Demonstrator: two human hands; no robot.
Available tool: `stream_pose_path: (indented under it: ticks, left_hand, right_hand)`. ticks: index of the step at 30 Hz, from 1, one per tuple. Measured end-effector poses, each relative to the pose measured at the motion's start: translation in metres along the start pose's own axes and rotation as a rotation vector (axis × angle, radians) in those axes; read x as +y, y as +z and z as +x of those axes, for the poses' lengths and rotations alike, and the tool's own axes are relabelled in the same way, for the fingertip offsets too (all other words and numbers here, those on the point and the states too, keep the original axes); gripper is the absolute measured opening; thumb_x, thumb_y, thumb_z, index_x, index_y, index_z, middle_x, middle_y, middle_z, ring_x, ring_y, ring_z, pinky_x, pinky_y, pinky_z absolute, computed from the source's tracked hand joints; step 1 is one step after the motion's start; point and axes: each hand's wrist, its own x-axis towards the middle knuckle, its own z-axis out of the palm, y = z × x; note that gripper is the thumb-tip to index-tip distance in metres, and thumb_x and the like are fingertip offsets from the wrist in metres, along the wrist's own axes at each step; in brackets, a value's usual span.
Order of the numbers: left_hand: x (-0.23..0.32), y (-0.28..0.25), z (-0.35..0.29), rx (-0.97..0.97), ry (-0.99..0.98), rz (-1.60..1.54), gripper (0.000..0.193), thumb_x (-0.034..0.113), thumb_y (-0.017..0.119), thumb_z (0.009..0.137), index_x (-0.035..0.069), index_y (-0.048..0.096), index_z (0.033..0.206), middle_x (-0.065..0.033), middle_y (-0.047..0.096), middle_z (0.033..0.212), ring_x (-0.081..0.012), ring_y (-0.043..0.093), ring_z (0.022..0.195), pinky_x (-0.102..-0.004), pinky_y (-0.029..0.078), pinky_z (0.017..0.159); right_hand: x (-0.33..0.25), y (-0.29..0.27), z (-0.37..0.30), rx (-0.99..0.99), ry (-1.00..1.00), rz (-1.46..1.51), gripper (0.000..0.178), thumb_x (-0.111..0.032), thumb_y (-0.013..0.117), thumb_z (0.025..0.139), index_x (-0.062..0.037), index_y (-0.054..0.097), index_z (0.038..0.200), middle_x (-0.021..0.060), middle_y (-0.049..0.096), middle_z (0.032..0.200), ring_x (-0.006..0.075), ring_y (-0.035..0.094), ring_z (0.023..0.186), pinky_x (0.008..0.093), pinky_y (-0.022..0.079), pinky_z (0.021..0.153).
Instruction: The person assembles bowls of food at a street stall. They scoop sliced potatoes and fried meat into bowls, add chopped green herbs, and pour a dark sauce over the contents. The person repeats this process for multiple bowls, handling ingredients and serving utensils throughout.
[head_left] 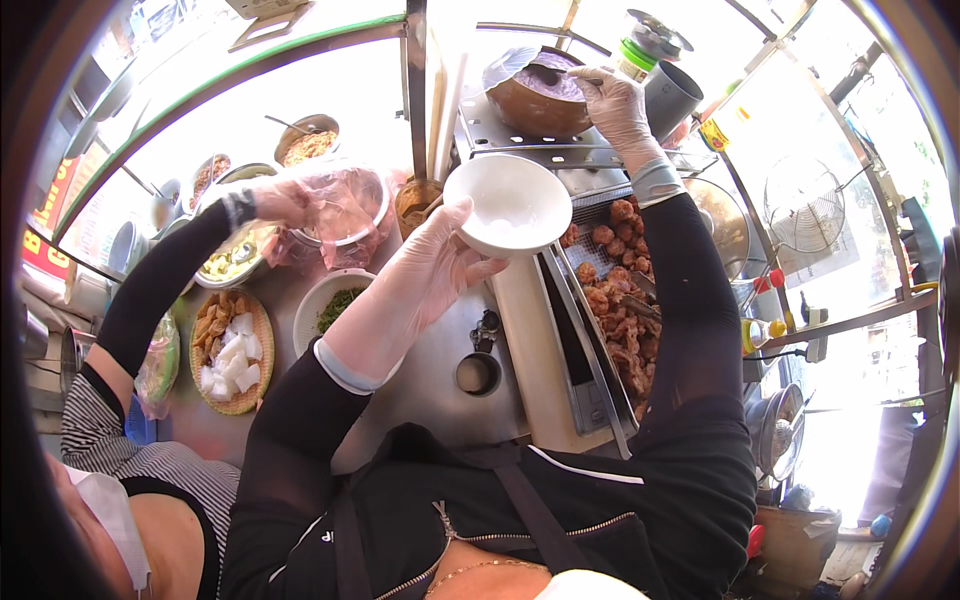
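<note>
My left hand, in a clear glove, grips a small white bowl by its near left rim, tilted so its inside shows; nothing but a bright reflection is seen in it. Farther up and to the right, my gloved right hand pinches the handle of a dark serving spoon. The spoon's head lies in a round brown pot holding pale purple food. A sheet of plastic film hangs over the pot's left rim. The bowl is held in front of the pot, apart from it.
Fried meat pieces fill a tray at right. A metal cup, a bowl of chopped greens and a wicker plate stand on the steel counter. At left, a co-worker's gloved hand is at a bowl lined with pink plastic.
</note>
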Motion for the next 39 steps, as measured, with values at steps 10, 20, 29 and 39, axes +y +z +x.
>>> stream_pose_path:
  ticks: [10, 20, 29, 39]
  left_hand:
    - [0.009, -0.006, 0.015, 0.05, 0.051, -0.011, 0.059, 0.037, 0.063, 0.094, 0.014, 0.035, 0.141, -0.0122, 0.048, 0.136, -0.0235, 0.058, 0.12, -0.0388, 0.059, 0.088]
    - [0.009, -0.006, 0.026, 0.013, 0.043, -0.012, 0.065, 0.039, 0.064, 0.093, 0.004, 0.037, 0.142, -0.0145, 0.051, 0.132, -0.0219, 0.06, 0.117, -0.0332, 0.058, 0.092]
    - [0.011, 0.0, 0.035, 0.055, 0.051, -0.024, 0.06, 0.035, 0.063, 0.094, 0.003, 0.039, 0.14, -0.0147, 0.053, 0.129, -0.0214, 0.061, 0.114, -0.035, 0.059, 0.088]
    - [0.015, 0.004, 0.041, 0.033, 0.072, -0.033, 0.062, 0.033, 0.065, 0.093, 0.002, 0.038, 0.139, -0.0157, 0.052, 0.13, -0.0236, 0.06, 0.115, -0.0373, 0.06, 0.086]
  right_hand:
    - [-0.017, -0.031, 0.021, -0.084, 0.108, -0.157, 0.015, -0.02, 0.065, 0.085, -0.0126, 0.077, 0.092, 0.0131, 0.071, 0.075, 0.0318, 0.07, 0.071, 0.0374, 0.056, 0.071]
    - [0.0, -0.005, 0.007, 0.042, 0.202, 0.251, 0.011, -0.012, 0.071, 0.088, -0.0074, 0.077, 0.096, 0.0079, 0.075, 0.084, 0.0133, 0.069, 0.074, 0.0254, 0.053, 0.069]
    - [-0.003, -0.005, 0.006, -0.026, -0.112, -0.17, 0.011, -0.014, 0.066, 0.087, -0.0133, 0.076, 0.092, 0.0159, 0.071, 0.082, 0.0342, 0.069, 0.077, 0.0396, 0.056, 0.073]
    - [0.02, -0.024, 0.027, 0.093, 0.418, -0.029, 0.019, -0.023, 0.063, 0.084, -0.0079, 0.074, 0.085, 0.01, 0.071, 0.072, 0.0249, 0.07, 0.066, 0.0354, 0.055, 0.07]
